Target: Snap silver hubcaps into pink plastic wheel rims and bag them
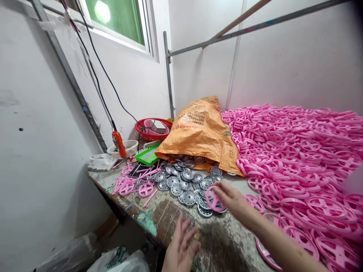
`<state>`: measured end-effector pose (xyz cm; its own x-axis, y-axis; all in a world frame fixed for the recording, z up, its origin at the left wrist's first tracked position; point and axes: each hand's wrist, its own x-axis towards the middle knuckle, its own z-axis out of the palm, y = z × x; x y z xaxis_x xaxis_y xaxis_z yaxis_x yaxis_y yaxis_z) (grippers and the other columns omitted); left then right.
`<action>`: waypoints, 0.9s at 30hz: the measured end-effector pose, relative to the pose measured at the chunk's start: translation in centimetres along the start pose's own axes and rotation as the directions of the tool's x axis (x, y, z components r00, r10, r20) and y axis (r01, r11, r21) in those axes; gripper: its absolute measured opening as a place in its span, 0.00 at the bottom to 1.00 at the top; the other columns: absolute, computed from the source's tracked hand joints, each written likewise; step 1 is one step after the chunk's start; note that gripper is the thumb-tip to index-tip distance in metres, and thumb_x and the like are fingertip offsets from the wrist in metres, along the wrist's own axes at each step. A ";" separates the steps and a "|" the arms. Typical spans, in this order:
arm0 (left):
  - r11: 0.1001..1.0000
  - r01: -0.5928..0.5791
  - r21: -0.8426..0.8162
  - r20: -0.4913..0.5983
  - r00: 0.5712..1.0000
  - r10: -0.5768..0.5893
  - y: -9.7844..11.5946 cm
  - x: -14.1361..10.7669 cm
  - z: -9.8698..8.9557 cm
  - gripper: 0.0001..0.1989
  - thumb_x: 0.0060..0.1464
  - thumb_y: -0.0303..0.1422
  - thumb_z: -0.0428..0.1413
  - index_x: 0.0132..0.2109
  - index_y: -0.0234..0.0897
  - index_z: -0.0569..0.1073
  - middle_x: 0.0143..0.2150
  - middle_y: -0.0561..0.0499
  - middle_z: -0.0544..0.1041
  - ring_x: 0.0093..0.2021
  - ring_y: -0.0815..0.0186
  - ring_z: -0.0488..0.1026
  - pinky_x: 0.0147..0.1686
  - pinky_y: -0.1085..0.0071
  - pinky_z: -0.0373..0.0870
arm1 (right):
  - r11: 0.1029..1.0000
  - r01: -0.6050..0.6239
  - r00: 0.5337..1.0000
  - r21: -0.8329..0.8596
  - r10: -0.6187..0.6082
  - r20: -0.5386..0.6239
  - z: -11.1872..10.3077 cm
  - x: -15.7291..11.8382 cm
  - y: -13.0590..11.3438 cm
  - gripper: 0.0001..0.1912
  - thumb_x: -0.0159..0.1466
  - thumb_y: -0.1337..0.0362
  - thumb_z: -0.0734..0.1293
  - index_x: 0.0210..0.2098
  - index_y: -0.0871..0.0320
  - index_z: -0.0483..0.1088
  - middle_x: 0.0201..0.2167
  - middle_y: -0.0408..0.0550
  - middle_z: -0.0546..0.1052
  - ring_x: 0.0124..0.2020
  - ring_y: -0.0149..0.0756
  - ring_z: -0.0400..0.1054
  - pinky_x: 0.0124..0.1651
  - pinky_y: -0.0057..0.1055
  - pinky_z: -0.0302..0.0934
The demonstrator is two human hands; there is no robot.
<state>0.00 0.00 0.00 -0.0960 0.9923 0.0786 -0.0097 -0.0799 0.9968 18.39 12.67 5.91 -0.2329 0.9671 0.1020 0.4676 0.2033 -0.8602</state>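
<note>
Two hands: left hand (180, 247), right hand (231, 198); one orange sack (200, 130); two baskets: red basket (153, 129), white basket (124, 148); pink wheels (297, 158) uncountable

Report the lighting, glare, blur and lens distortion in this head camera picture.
Head view: the window holds a blown-out bright spot; daylight falls softly, with mild shadows under the orange sack. The left hand is motion-blurred, while the right hand and its pink wheel are slightly soft. Wide-angle distortion bends the wall rails and stretches the edges.

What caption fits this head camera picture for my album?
Right hand holds a pink wheel over silver hubcaps, left hand resting on the table.
</note>
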 end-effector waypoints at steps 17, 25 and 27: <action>0.810 0.439 -0.389 0.002 0.880 -0.475 1.6 1.1 -1.0 0.19 0.53 0.39 0.56 0.48 0.33 0.69 0.43 0.43 0.76 0.37 0.64 0.74 0.35 0.66 0.75 | 0.920 -0.051 0.986 -0.388 -0.016 -0.167 2.6 7.7 3.5 0.18 0.49 0.64 0.70 0.39 0.62 0.69 0.37 0.55 0.72 0.42 0.47 0.66 0.44 0.39 0.59; 0.808 0.363 -0.464 -0.004 0.911 -0.412 2.5 1.3 -0.2 0.17 0.55 0.36 0.55 0.49 0.31 0.70 0.45 0.40 0.76 0.41 0.61 0.75 0.41 0.64 0.73 | 0.996 0.075 0.996 -0.039 -0.073 0.049 2.3 0.2 -0.7 0.20 0.63 0.58 0.59 0.53 0.54 0.64 0.38 0.46 0.77 0.30 0.34 0.72 0.32 0.31 0.68; 0.804 0.350 -0.481 0.013 0.920 -0.393 2.7 1.2 0.1 0.18 0.56 0.38 0.54 0.50 0.32 0.70 0.45 0.41 0.76 0.41 0.61 0.75 0.42 0.63 0.73 | 0.976 0.216 0.975 0.001 -0.216 0.043 3.1 -2.7 -1.7 0.17 0.63 0.61 0.60 0.51 0.54 0.68 0.40 0.46 0.78 0.35 0.35 0.73 0.37 0.33 0.70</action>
<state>-0.03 0.96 2.75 -0.0713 0.9450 -0.3191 -0.5203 0.2377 0.8202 15.53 9.23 5.55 -0.3653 0.8928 0.2637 0.4051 0.4075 -0.8184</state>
